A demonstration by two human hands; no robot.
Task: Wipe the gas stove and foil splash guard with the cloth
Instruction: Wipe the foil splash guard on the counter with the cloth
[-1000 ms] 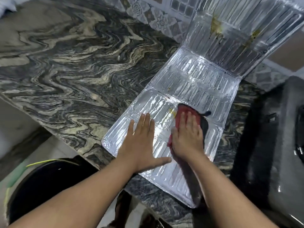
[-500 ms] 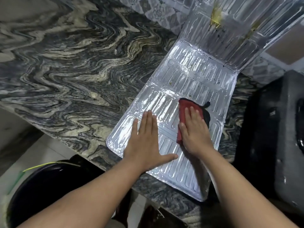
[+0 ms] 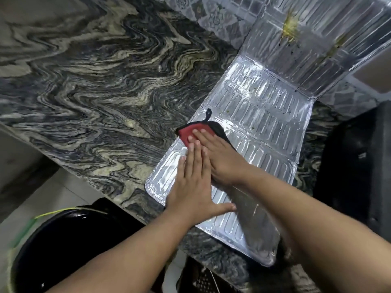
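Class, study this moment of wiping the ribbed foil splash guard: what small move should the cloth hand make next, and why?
Probably sweep the red and black cloth under the right hand farther up the ribbed foil splash guard, since greenish specks show there, while the flat left hand pins the near end.

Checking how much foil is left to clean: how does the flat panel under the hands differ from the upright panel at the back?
The flat panel lies on the counter; the upright panel rises against the tiled wall. The flat one shows only small specks, the upright one large yellow splatters. The right hand presses the cloth on the flat one, the left hand steadies it; the upright one is untouched. Both are ribbed silver foil.
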